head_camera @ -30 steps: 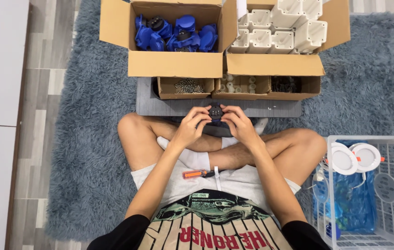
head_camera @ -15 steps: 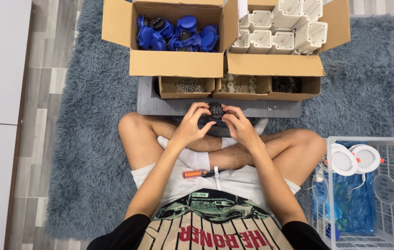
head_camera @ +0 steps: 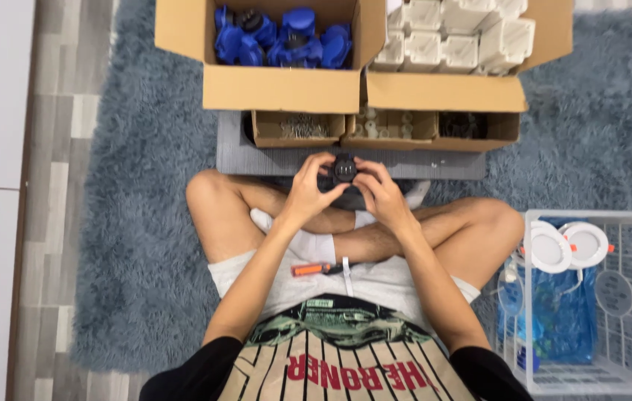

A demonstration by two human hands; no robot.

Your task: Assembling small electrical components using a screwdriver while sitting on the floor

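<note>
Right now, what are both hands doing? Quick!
Left hand: closed on the small black round part.
Right hand: closed on the same part.

Home floor — shag rug [head_camera: 145,245] (boxes [head_camera: 279,82])

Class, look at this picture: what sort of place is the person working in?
Probably a home floor used for assembly work: a shaggy blue-grey rug, cardboard boxes of blue parts, and a white wire basket beside them.

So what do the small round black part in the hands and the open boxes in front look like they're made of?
The small round black part, held between the left hand and the right hand, looks like dark moulded plastic with a faint sheen, though it is too small to be sure. The open brown boxes look like matte corrugated cardboard, with folded flaps.
</note>
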